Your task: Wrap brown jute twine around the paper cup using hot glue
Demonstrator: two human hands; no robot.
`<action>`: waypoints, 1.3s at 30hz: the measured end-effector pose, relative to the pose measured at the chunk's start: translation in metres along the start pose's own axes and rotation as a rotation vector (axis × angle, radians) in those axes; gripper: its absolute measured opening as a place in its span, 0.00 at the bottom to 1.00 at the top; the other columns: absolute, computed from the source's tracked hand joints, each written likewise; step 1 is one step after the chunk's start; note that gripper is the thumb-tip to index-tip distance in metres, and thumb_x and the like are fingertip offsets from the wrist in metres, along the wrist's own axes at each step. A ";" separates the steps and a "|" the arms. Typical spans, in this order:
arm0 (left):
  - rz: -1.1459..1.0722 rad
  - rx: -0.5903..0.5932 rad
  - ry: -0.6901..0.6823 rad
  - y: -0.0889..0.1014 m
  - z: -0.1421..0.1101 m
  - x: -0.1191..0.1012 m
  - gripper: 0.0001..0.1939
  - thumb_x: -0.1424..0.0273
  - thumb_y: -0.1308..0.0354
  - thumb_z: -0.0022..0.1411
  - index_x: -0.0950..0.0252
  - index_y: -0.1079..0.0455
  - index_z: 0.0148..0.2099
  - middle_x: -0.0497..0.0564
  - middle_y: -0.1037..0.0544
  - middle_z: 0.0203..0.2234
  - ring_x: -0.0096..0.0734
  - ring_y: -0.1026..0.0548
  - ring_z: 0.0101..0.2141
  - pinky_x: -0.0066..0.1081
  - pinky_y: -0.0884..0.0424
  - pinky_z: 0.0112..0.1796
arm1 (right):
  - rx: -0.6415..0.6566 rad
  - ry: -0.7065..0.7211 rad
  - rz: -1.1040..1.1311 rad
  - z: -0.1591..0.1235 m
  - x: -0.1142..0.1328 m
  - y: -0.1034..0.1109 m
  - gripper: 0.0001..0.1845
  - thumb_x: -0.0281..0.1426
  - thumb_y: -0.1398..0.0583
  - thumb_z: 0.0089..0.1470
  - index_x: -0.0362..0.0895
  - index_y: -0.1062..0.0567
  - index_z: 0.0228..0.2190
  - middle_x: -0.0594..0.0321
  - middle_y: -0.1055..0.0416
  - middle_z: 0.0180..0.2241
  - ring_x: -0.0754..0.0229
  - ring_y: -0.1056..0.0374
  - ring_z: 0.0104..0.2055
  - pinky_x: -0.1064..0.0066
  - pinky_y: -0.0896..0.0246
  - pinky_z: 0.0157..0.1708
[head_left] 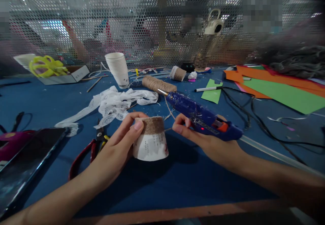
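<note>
My left hand [122, 138] is closed around a cut-down paper cup [151, 147], its thumb pressed near the upper rim. Brown twine [153, 125] is wrapped in a band around the cup's upper part. From the band, a strand stretches to my right hand [203, 135], where thumb and finger pinch it. That same hand also grips a blue hot glue gun [200, 111]. Its metal nozzle points to the upper left, a red light shows on its side, and a clear glue stick [266, 148] comes out of its back. Behind the cup lies a twine spool [158, 83].
White lace ribbon [114, 103] lies in a heap beyond my left hand. Pliers with red handles [82, 157] and a phone [30, 164] are at left. Stacked paper cups [117, 69] stand at the back. Coloured paper [286, 93] and a black cord [264, 123] lie at right.
</note>
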State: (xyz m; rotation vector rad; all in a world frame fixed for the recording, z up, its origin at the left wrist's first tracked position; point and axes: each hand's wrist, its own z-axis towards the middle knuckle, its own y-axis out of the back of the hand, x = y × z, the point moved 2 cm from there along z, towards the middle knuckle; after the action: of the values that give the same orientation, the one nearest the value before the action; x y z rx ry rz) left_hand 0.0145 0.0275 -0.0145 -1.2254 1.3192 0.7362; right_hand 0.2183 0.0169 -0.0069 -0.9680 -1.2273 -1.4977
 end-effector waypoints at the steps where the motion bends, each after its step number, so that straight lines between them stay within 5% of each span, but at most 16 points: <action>1: 0.005 -0.001 -0.002 0.001 0.000 0.001 0.07 0.60 0.39 0.64 0.54 0.29 0.42 0.43 0.29 0.30 0.23 0.34 0.28 0.18 0.34 0.28 | 0.000 0.003 -0.002 0.000 0.000 0.000 0.15 0.41 0.33 0.50 0.48 0.31 0.25 0.69 0.25 0.29 0.63 0.27 0.32 0.71 0.27 0.39; 17: 0.085 0.008 0.018 0.005 0.001 0.005 0.11 0.56 0.41 0.64 0.54 0.29 0.45 0.43 0.32 0.28 0.23 0.38 0.26 0.18 0.38 0.25 | -0.003 -0.013 0.038 0.002 0.000 0.001 0.22 0.48 0.31 0.47 0.47 0.33 0.23 0.66 0.25 0.32 0.61 0.26 0.35 0.69 0.26 0.41; 39: 0.034 0.012 0.011 0.000 -0.002 0.002 0.08 0.59 0.41 0.65 0.56 0.30 0.42 0.45 0.31 0.29 0.27 0.35 0.28 0.20 0.34 0.27 | -0.029 -0.010 0.066 -0.003 -0.007 -0.003 0.15 0.41 0.30 0.47 0.47 0.28 0.25 0.65 0.22 0.31 0.60 0.25 0.33 0.66 0.24 0.38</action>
State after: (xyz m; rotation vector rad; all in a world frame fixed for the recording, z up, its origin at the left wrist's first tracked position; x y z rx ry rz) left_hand 0.0147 0.0248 -0.0159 -1.2013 1.3547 0.7456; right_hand 0.2169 0.0156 -0.0150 -1.0266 -1.1725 -1.4645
